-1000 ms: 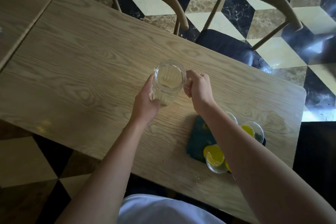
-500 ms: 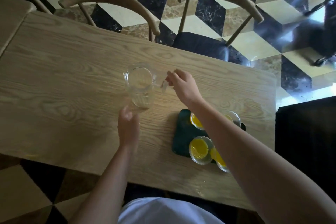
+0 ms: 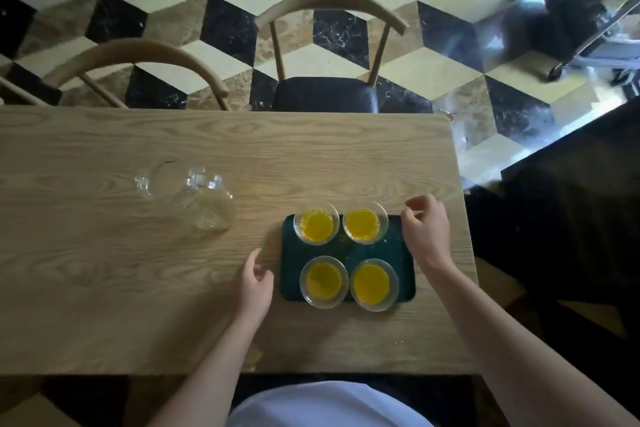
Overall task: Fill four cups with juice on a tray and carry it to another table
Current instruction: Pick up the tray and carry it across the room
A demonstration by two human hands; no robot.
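Note:
A dark green tray (image 3: 398,253) lies on the wooden table (image 3: 104,253) near its right end. Several clear cups of yellow juice stand on it in two rows, among them a back left cup (image 3: 316,227), a back right cup (image 3: 364,226) and a front right cup (image 3: 374,284). My left hand (image 3: 254,282) hovers just left of the tray with loosely curled fingers, holding nothing. My right hand (image 3: 426,232) is at the tray's back right corner, fingers loosely curled and empty. An empty glass pitcher (image 3: 188,196) stands on the table to the left.
Two wooden chairs (image 3: 329,45) stand behind the table on a checkered floor. A small yellow spill (image 3: 255,355) marks the table's near edge. A dark surface (image 3: 571,201) is at the right. A wheeled cart (image 3: 588,10) is at the far right.
Both hands let go of the pitcher, which now stands alone on the table. They moved right and down to either side of the tray. The view swung right.

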